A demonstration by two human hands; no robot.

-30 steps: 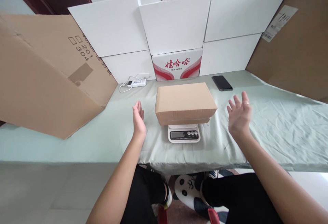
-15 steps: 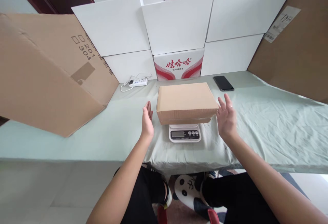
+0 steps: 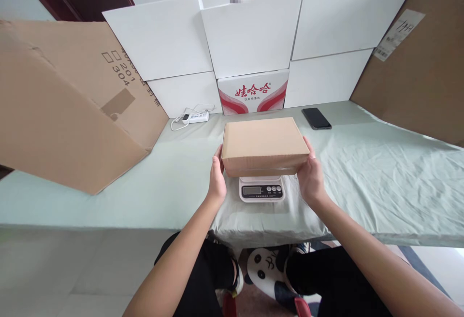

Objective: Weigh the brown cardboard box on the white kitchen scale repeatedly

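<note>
A flat brown cardboard box [image 3: 264, 143] rests on a small white digital scale [image 3: 261, 190] in the middle of the table. My left hand [image 3: 217, 178] presses against the box's left side. My right hand [image 3: 310, 174] presses against its right side. Both hands clasp the box between them while it sits on the scale.
The table wears a pale green cloth [image 3: 380, 172]. A black phone [image 3: 316, 118] lies at the back right, a white power strip [image 3: 195, 116] at the back left. White boxes and a red-and-white carton [image 3: 253, 92] form a back wall. Large brown cardboard sheets [image 3: 65, 104] lean at both sides. Another person's head shows behind the boxes.
Both hands moved inward from open positions apart from the box and now touch its left and right sides. The box and scale have not moved.
</note>
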